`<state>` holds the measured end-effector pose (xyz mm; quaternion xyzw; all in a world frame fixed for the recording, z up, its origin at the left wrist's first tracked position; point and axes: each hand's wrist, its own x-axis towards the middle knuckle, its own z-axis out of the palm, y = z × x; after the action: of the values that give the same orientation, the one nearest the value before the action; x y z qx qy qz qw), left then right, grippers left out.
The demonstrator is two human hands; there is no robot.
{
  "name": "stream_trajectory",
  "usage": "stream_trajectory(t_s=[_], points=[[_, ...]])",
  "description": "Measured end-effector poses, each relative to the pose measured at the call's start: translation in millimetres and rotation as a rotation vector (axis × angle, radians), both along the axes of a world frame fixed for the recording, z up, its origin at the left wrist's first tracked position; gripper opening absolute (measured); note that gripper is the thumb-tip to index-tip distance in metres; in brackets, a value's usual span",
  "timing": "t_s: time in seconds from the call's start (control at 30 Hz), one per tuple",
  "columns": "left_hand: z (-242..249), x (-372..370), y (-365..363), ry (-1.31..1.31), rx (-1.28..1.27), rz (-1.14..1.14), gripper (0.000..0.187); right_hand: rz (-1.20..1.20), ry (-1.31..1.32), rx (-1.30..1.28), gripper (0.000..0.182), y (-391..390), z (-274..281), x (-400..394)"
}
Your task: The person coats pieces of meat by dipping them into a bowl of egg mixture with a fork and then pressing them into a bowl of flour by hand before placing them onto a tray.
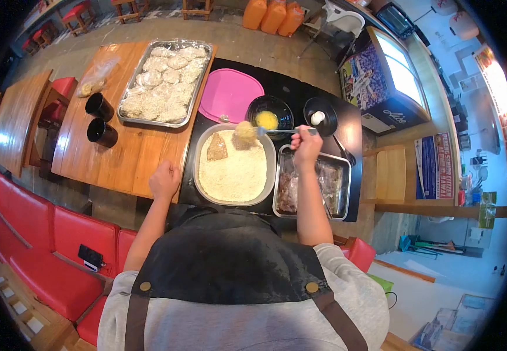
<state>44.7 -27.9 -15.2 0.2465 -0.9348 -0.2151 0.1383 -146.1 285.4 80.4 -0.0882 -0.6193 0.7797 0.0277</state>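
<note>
My right hand (306, 145) is closed around the handle of a long metal spoon (277, 131). A clump of pale crumbs (244, 130) is at the spoon's far end, over the upper part of a tub (199, 180). Breadcrumbs (233, 174) fill that tub, and a brown flat piece of meat (217, 149) lies on them at upper left. A second piece (243, 144) shows partly under the spoon's end. My left hand (164, 180) is curled into a fist near the wooden table's edge, left of the tub; nothing shows in it.
A metal tray (278, 202) of raw meat stands right of the tub. Beyond are a bowl of beaten egg (267, 120), a plate with eggs (318, 117) and a pink lid (230, 93). Left are a tray of breaded pieces (163, 82) and two black cups (101, 133).
</note>
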Motion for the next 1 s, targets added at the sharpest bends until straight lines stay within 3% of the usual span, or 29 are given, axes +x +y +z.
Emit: stream_trajectory(t_s=[0.2, 0.27, 0.43, 0.53, 0.6, 0.63, 0.77, 1.0], points=[[-3.1, -0.9, -0.8, 0.001, 0.004, 0.001, 0.015, 0.173, 0.148, 0.404, 0.016, -36.4, 7.4, 33.0], [-3.1, -0.5, -1.0, 0.000, 0.011, 0.002, 0.015, 0.140, 0.450, 0.811, 0.013, -36.8, 9.6, 36.8], [-2.8, -0.7, 0.0, 0.003, 0.016, -0.002, 0.015, 0.099, 0.538, 0.871, 0.013, -42.9, 30.5, 52.8], [-6.2, -1.9, 0.1, -0.006, 0.011, 0.004, 0.015, 0.053, 0.689, 0.849, 0.015, -47.7, 22.0, 58.9], [-6.6, -2.1, 1.3, -0.010, 0.004, -0.009, 0.015, 0.114, 0.218, 0.560, 0.016, -43.8, 12.6, 59.8], [-6.2, -1.4, 2.2, -0.013, -0.002, 0.004, 0.015, -0.003, 0.061, 0.257, 0.017, -39.3, 6.1, 55.6], [-9.9, -0.7, 1.3, 0.008, -0.047, -0.024, 0.015, -0.214, -0.256, -0.269, 0.007, 31.2, -5.8, 45.1], [-5.4, -2.2, 4.7, 0.024, -0.057, -0.032, 0.018, -0.320, -0.217, -0.001, 0.013, 173.3, -4.7, 71.6]])
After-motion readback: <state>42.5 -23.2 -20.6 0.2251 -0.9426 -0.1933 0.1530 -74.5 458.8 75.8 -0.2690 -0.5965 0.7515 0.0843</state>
